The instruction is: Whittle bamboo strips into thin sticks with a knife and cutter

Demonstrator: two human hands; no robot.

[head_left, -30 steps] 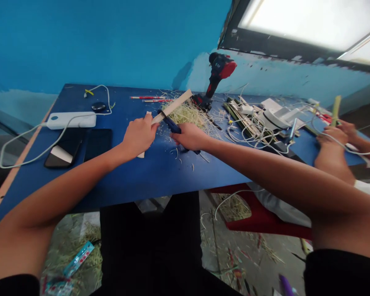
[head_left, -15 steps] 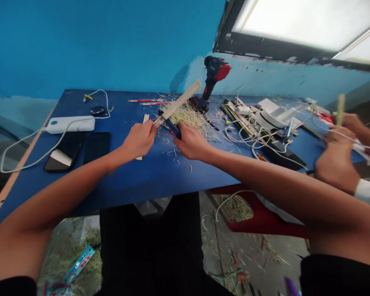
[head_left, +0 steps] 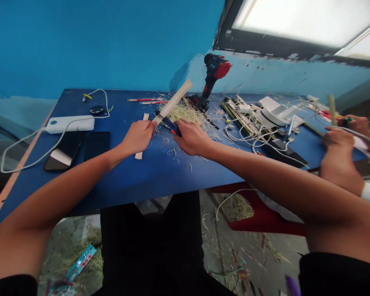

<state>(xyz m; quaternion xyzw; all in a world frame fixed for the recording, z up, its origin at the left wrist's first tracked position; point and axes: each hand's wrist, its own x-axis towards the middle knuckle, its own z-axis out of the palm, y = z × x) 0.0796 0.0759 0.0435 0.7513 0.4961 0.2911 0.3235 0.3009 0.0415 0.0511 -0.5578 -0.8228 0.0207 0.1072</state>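
My left hand (head_left: 138, 137) is closed around the lower end of a pale bamboo strip (head_left: 175, 100), which slants up and away to the right. In my right hand (head_left: 191, 139) is a dark blue utility knife (head_left: 172, 125) with a bit of red on it. Its dark blade lies across the strip, just beyond my left fingers. Behind both hands is a heap of thin curly shavings (head_left: 188, 114). A shorter flat pale strip (head_left: 139, 155) lies on the table, partly hidden by my left hand.
A cordless drill (head_left: 214, 70) stands behind the shavings. Left lie a white power bank (head_left: 70, 124), two dark phones (head_left: 96, 146) and a cable. Tangled cables (head_left: 253, 137) and bamboo pieces cover the right side, where another person's hands (head_left: 339, 142) hold a stick (head_left: 331, 109).
The strip and my left hand have shifted slightly left, so the strip's far end stands further left. The knife stays against it. The other person's stick has also moved left.
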